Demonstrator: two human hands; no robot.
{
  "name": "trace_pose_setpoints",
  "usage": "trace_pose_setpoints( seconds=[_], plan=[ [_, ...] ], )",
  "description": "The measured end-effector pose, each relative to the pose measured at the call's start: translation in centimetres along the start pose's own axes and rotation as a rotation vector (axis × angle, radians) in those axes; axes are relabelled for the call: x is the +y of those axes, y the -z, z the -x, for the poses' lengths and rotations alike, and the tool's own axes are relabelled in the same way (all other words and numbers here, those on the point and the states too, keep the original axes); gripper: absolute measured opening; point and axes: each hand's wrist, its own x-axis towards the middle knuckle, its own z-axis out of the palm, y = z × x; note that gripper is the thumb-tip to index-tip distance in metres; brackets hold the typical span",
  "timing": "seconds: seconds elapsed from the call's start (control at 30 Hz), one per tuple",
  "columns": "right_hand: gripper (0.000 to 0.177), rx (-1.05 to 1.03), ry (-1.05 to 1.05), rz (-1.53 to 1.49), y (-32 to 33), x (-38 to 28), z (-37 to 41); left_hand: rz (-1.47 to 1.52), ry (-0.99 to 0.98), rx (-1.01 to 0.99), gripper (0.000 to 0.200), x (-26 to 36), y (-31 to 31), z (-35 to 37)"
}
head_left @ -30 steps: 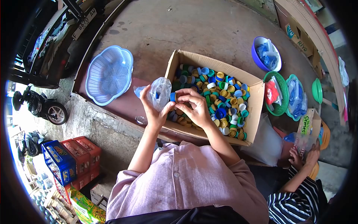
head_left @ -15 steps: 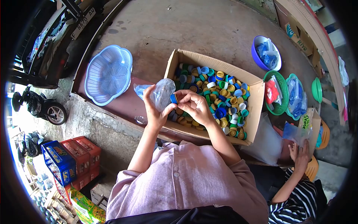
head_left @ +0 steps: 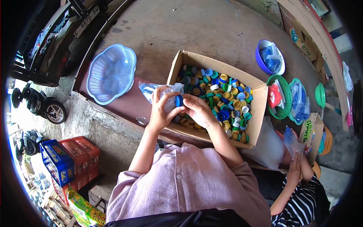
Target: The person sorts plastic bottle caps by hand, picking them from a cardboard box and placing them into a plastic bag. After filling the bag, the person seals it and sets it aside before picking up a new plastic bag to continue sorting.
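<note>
In front of my chest, my left hand (head_left: 162, 109) is closed around a crumpled clear plastic bag (head_left: 148, 88), its thumb and a fingertip near a blue bottle cap (head_left: 179, 100). From the other side, my right hand (head_left: 199, 112) pinches that cap, whose round edge faces left. Both hands sit over the near left edge of an open cardboard box (head_left: 223, 65). Many loose bottle caps (head_left: 224, 114) in blue, green, yellow and white fill the box. My fingers partly cover the bag's mouth.
A light blue plastic basket (head_left: 110, 73) lies left of the box. To the right are a purple bowl (head_left: 258, 56), a green basket (head_left: 281, 112) and a light blue tray (head_left: 300, 102) with bags. A co-worker's hand (head_left: 295, 170) holds a plastic bag (head_left: 293, 142). Crates (head_left: 68, 162) stand at lower left.
The blue cap has turned and shows more of its round face. My left fingers have curled further over the bag. The co-worker's hands have come together at a raised plastic bag.
</note>
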Motion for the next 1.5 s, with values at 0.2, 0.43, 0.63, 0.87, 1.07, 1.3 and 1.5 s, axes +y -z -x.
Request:
trace_pose_setpoints(
  seconds=[0.2,0.43,0.63,0.87,1.07,1.3,1.5],
  plan=[
    [0.020,-0.034,-0.010,-0.044,0.2,0.2,-0.2,0.018,-0.016,0.011,0.052,-0.6,-0.1,0.2],
    [0.017,0.362,0.623,0.868,1.1,-0.5,-0.9,-0.044,-0.085,0.092,0.052,0.0,0.0,-0.2],
    [0.026,0.149,0.392,0.857,-0.7,0.0,0.3,-0.039,-0.047,0.059,0.051,-0.5,-0.2,0.2],
    [0.034,0.130,0.266,0.385,-1.0,0.1,-0.3,0.037,-0.046,0.135,0.065,0.7,-0.2,-0.4],
    [0.025,0.187,0.735,1.291,-3.9,-0.5,-1.9,0.017,-0.083,0.245,0.068,-0.2,-0.7,0.3],
    [0.041,-0.058,0.630,1.819,-4.9,0.2,-1.8,0.037,-0.078,0.463,0.063,-1.5,-1.6,1.4],
    [0.023,0.242,0.754,1.499,-0.3,-7.6,0.8,-0.035,0.055,0.410,0.070,-0.5,-1.0,0.2]
  ],
)
